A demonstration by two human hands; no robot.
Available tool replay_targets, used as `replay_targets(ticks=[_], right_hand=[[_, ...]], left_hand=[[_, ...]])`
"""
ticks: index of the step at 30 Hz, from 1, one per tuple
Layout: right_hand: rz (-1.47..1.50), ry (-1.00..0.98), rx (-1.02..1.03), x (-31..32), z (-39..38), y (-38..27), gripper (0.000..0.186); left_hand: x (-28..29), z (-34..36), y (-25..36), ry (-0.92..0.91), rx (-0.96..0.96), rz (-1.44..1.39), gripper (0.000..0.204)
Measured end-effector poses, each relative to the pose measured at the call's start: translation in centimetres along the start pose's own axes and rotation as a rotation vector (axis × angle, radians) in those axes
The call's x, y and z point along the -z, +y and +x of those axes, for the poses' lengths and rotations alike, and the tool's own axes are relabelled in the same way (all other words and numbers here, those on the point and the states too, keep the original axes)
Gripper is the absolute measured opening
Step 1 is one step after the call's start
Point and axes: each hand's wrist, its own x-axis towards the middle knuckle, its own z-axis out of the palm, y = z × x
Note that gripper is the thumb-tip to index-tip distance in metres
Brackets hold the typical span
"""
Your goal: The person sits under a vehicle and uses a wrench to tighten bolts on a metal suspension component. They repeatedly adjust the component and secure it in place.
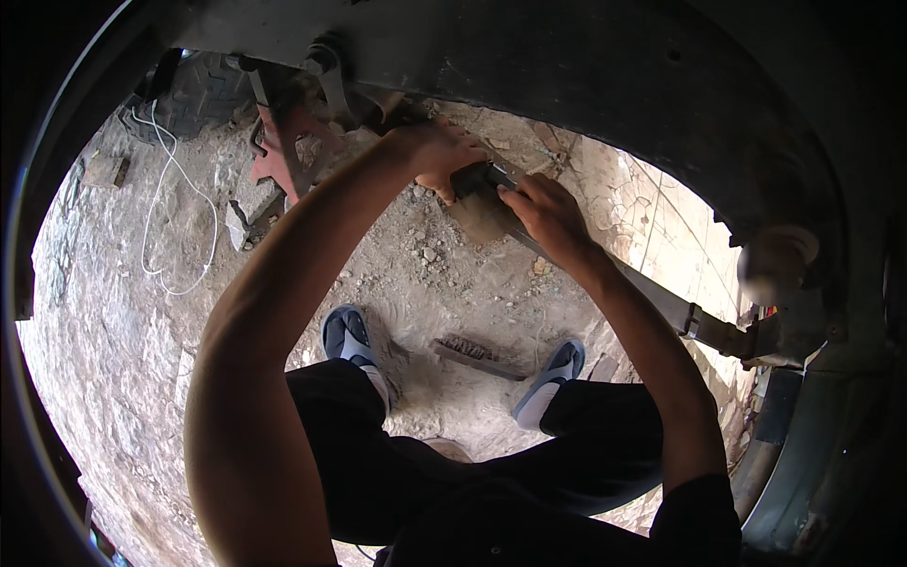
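Beneath a dark vehicle body, both my hands work at the end of a long metal bar [657,295]. My left hand [439,156] is curled round a dark part there, with its thumb hanging down on the near side; what lies under the fingers is hidden. Just right of it, my right hand [548,213] is closed, its thumb pressed by a narrow grey edge; its fingers cover whatever they grip. A flat brownish-grey piece [480,217] shows below and between the hands. On the ground between my feet lies a bristle brush [472,357], bristles facing away from me.
A reddish jack stand [280,151] stands at the upper left by a tyre [203,94]. Near it are a broken block [248,210] and a looped white cable [170,198]. The dark vehicle panel [567,61] hangs low overhead. Loose stones [430,253] litter the dirt floor.
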Motion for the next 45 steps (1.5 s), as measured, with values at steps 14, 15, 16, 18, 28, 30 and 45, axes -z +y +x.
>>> replay_targets(ticks=[14,15,16,18,28,30,45], right_hand=[[-0.047,0.026,0.066,0.3,-0.4,0.1,0.029],[-0.047,0.049,0.070,0.4,-0.2,-0.1,0.029],[-0.047,0.040,0.068,0.4,-0.1,-0.2,0.029],[-0.046,0.025,0.058,0.1,0.1,-0.2,0.029],[-0.046,0.026,0.035,-0.4,-0.8,0.1,0.032],[-0.050,0.002,0.053,0.2,-1.1,0.5,0.031],[-0.055,0.103,0.005,-1.0,0.2,-1.1,0.026]], left_hand=[[0.2,-0.4,0.1,0.039,-0.013,0.030,0.100],[-0.1,-0.4,0.0,0.051,-0.018,0.041,0.100],[-0.3,-0.3,-0.1,0.063,-0.024,0.052,0.100],[-0.5,-0.4,0.0,0.075,-0.024,0.042,0.100],[-0.6,-0.5,0.1,0.100,-0.028,0.057,0.101],[-0.3,-0.6,0.1,0.087,-0.027,0.030,0.101],[0.2,-0.6,0.5,0.038,-0.011,0.039,0.094]])
